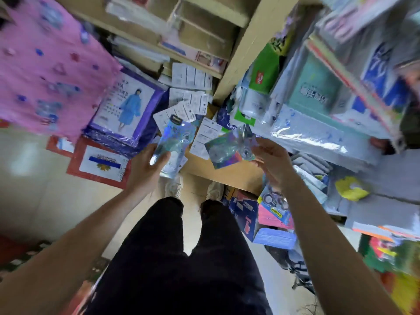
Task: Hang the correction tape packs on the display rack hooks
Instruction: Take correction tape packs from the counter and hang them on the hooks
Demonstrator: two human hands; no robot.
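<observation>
at frame centre, left hand point(145, 169) grips one shiny holographic plastic pack point(175, 142), right hand point(270, 162) fingers pinch another point(223, 153); neither hung yet.

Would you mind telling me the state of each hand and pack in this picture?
left hand: grips the left pack.
left pack: held roughly upright, not hung.
right hand: pinches the right pack.
right pack: held tilted, not hung.
white-backed cards: lying piled, not hung.

The left pack point(176, 142) and right pack point(223, 153) shimmer iridescent blue-green. At 10 o'clock, a pink cloth point(45, 64) dotted blue and red; at 6 o'clock, black trousers point(181, 258).
</observation>
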